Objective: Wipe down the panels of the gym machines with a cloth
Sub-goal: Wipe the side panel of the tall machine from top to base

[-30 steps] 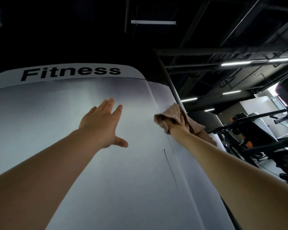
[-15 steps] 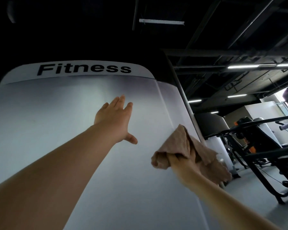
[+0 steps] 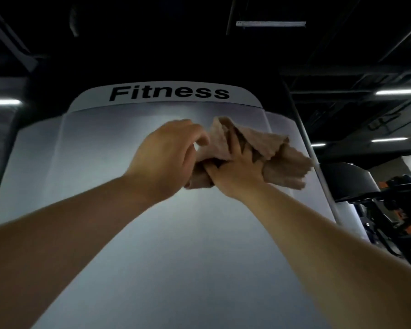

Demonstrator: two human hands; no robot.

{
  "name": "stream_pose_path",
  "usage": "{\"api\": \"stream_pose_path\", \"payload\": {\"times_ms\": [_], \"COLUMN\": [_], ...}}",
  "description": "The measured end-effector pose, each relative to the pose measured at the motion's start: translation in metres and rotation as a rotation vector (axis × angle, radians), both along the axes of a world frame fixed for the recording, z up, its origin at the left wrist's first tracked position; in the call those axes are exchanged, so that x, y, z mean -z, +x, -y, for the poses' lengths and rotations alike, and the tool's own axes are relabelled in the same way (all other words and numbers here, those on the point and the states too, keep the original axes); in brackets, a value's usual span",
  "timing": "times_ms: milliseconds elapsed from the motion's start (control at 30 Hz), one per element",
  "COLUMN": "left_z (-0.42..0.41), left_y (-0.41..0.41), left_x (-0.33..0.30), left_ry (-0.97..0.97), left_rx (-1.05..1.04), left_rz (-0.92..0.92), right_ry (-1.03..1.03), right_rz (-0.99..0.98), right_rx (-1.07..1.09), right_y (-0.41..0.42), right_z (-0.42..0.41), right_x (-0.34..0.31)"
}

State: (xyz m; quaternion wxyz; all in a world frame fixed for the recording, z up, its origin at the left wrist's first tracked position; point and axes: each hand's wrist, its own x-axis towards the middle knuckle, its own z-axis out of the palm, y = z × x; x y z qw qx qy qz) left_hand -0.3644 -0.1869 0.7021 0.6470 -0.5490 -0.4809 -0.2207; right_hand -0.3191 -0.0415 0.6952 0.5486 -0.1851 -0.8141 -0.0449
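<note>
- While both arms reach up in front of the tall grey panel (image 3: 176,245), the two hands meet at the bunched tan cloth (image 3: 278,160) in the panel's upper part, a little below the white strip printed "Fitness" (image 3: 169,93).
- The right hand (image 3: 235,172) grasps the cloth: its fingers lie spread over the folds and curl into them, and the thumb side tucks into the lower bunch.
- The left hand (image 3: 166,153) has its fingers bent at the cloth's left edge; the fingertips reach the fabric near its upper fold and seem to pinch it, though motion blur keeps the exact hold from being clear.
- The cloth is crumpled, with one peak sticking up between the hands and a wider flap hanging out to the right past the right hand, over the panel's right border.
- Whether the cloth presses on the panel or is held just off it cannot be told from this view.
- A slim metal post (image 3: 318,162) runs up along the panel's right side.
- Black exercise machines with orange parts (image 3: 394,210) stand farther right.
- Strip lights (image 3: 399,92) glow under the dark ceiling (image 3: 152,32), on both sides of the panel.
</note>
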Motion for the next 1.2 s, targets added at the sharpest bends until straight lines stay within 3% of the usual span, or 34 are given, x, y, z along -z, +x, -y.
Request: {"api": "stream_pose_path", "payload": {"times_ms": [133, 200, 267, 367, 467, 600, 867, 1100, 1200], "left_z": [-0.023, -0.041, -0.048, -0.042, -0.031, -0.022, -0.022, -0.033, -0.033], "left_y": [-0.004, -0.011, -0.014, -0.021, -0.031, -0.021, -0.006, 0.017, 0.024], "left_x": [0.040, 0.052, 0.054, 0.050, 0.043, 0.034, 0.023, 0.012, 0.015], "left_ry": [-0.165, -0.149, -0.138, -0.153, -0.190, -0.154, -0.081, -0.343, -0.342], "left_rx": [-0.013, -0.134, -0.209, -0.195, -0.252, -0.242, -0.197, -0.273, 0.010], "left_rz": [-0.119, -0.043, 0.082, 0.233, 0.285, 0.309, 0.477, 0.487, 0.711], "right_ry": [0.299, 0.388, 0.370, 0.204, 0.040, -0.033, -0.112, -0.076, -0.042], "right_rz": [0.132, 0.183, 0.206, 0.123, -0.029, -0.320, -0.218, -0.169, -0.132], "right_rx": [0.173, 0.196, 0.031, -0.430, -0.607, -0.468, -0.268, -0.345, -0.367], "right_y": [-0.004, -0.002, 0.002, 0.016, 0.033, 0.048, 0.050, 0.060, 0.063], "right_z": [0.022, 0.020, 0.013, 0.003, -0.009, -0.035, -0.046, -0.031, -0.022], "right_x": [0.044, 0.061, 0.063, 0.060, 0.063, 0.056, 0.037, 0.031, 0.028]}}
